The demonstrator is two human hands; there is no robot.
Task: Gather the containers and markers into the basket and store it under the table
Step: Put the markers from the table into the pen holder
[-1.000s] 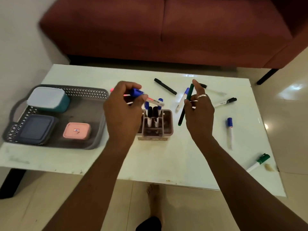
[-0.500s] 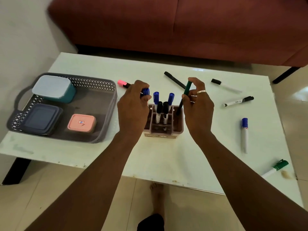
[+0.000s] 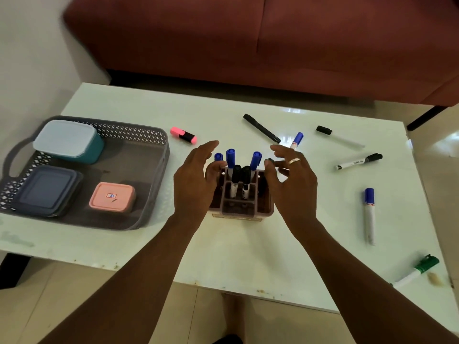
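A brown marker holder (image 3: pixel 244 207) stands mid-table with several blue and black markers upright in it. My left hand (image 3: pixel 196 180) is open just left of it, my right hand (image 3: pixel 290 180) open just right of it, fingers spread, holding nothing. A grey basket (image 3: pixel 154 175) at the left holds a teal container (image 3: pixel 69 142), a dark blue container (image 3: pixel 47 189) and a pink container (image 3: pixel 113 197). Loose on the table lie a pink highlighter (image 3: pixel 183 135), a black pen (image 3: pixel 262 128), a blue marker (image 3: pixel 296 140), two black-capped markers (image 3: pixel 337 137) (image 3: pixel 360 161), another blue marker (image 3: pixel 369 214) and a green marker (image 3: pixel 417 270).
The white table (image 3: pixel 248 256) has its near edge toward me, with tiled floor and my foot below. A red sofa (image 3: pixel 248 40) stands behind the table. A white wall rises at the left, close to the basket's handle.
Both hands have let go of the markers they carried, a blue one and a dark green one; these now stand in the holder, and the fingers have spread open.
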